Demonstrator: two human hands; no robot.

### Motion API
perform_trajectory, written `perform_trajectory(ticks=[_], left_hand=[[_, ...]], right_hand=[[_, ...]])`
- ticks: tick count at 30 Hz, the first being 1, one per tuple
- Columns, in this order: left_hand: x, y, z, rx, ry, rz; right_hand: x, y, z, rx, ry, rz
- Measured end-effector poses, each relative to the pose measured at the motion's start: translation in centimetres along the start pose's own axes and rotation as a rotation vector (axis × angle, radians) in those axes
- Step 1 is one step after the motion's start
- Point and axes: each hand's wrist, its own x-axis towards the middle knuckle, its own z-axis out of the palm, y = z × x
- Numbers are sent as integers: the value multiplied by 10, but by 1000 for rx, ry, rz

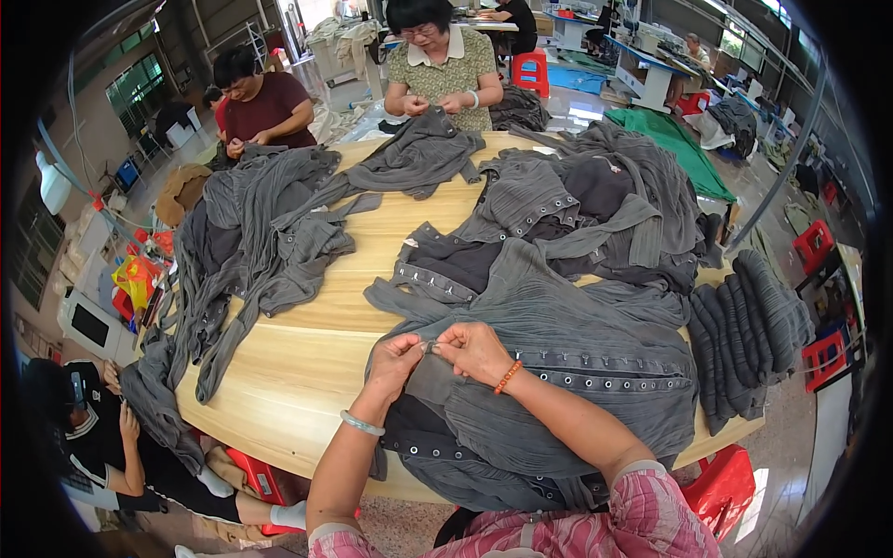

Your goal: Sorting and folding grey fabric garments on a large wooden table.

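Observation:
A dark grey crinkled garment (558, 321) lies spread on the table in front of me, with a row of metal eyelets and a row of small hooks along its front strips. My left hand (394, 361), with a pale bangle on the wrist, pinches a small bit of the grey cloth at the garment's left end. Right beside it, my right hand (474, 353), wearing an orange bead bracelet, pinches the same spot. The fingertips of both hands nearly meet there. Exactly which part of the garment they hold is too small to make out. Another eyelet strip (433, 450) shows below my wrists.
Heaps of similar grey garments cover the wooden table (279, 349) at the left (270, 214) and far right (595, 186). A folded stack (744, 335) stands at the right edge. Two people work with their hands across the table; another sits at the left. A red stool (721, 493) stands near my right.

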Motion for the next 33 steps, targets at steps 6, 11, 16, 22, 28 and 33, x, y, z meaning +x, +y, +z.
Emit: perform_trajectory(ticks=[6, 11, 16, 22, 28, 33], left_hand=[[-1, -11, 1, 75, 30, 152], [-7, -5, 7, 160, 45, 246], [-6, -13, -5, 42, -18, 220], [-9, -2, -6, -50, 16, 17], [-17, 14, 14, 466, 302, 290], [-13, 48, 50, 1170, -1, 621]], right_hand=[[11, 7, -4, 130, -65, 133], [13, 1, -9, 164, -89, 225], [14, 1, -8, 141, -134, 237], [-21, 1, 4, -528, 65, -217], [-50, 5, -1, -684, 86, -296], [-46, 5, -4, -672, 98, -289]])
